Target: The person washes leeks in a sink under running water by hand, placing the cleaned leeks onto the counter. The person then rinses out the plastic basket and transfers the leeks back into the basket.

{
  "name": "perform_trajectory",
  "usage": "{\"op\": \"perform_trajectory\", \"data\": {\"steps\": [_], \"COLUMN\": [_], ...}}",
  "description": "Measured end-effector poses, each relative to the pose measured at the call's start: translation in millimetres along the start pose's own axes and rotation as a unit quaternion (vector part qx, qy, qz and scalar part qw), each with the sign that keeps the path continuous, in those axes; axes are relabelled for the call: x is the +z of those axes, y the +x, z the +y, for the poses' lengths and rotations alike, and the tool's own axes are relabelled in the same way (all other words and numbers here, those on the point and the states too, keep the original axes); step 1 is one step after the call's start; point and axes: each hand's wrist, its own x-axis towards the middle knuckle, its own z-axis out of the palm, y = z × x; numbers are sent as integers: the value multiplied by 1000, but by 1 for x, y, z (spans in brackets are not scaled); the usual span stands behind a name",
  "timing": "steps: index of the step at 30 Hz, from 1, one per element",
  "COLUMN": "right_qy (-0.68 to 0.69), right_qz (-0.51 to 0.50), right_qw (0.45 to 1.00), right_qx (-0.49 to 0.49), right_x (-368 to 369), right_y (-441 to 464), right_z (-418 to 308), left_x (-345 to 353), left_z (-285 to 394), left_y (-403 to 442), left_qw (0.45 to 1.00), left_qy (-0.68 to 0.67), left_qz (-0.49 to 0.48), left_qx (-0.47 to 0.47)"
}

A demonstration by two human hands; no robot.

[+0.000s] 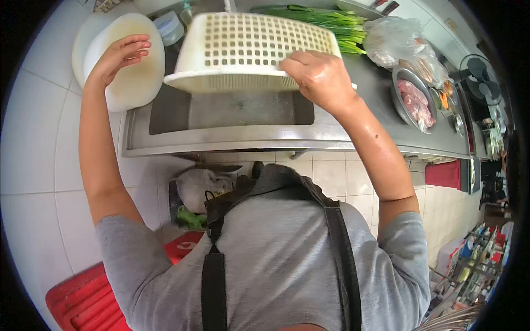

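My right hand [323, 80] grips the rim of a white plastic basket [243, 47] with square holes. The basket is tipped on its side above the metal sink [243, 113], its open side turned toward me and down. My left hand [122, 55] is raised, fingers stretched out and holding nothing. Behind that hand, round white cutting boards [138, 91] lean against the tiled wall. The inside of the basket is mostly hidden.
Green onions [326, 25] lie behind the basket. To the right are a plastic bag [395, 41] and a metal bowl [398, 102] of raw meat [415, 102]. Below stand a bin [199, 190] and a red container [443, 175].
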Motion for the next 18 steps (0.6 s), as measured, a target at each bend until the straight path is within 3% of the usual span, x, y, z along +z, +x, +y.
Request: {"op": "perform_trajectory", "data": {"steps": [5,7,9,10,18], "right_qy": [17,88,132,234,136], "right_qz": [21,12,-58,-78,56], "right_qw": [1000,996,989,969,981], "right_qx": [1,-23,-24,13,131], "right_x": [-14,10,13,11,-47], "right_y": [-2,-22,-37,-40,-57], "right_z": [-27,-52,-85,-97,-31], "left_x": [-3,9,23,30,47], "left_z": [4,-3,-7,-8,12], "left_y": [4,10,11,10,-20], "left_qw": [993,987,987,988,990], "left_qy": [-97,-137,-152,-147,-133], "left_qz": [51,56,34,18,22], "left_qx": [54,66,49,40,37]}}
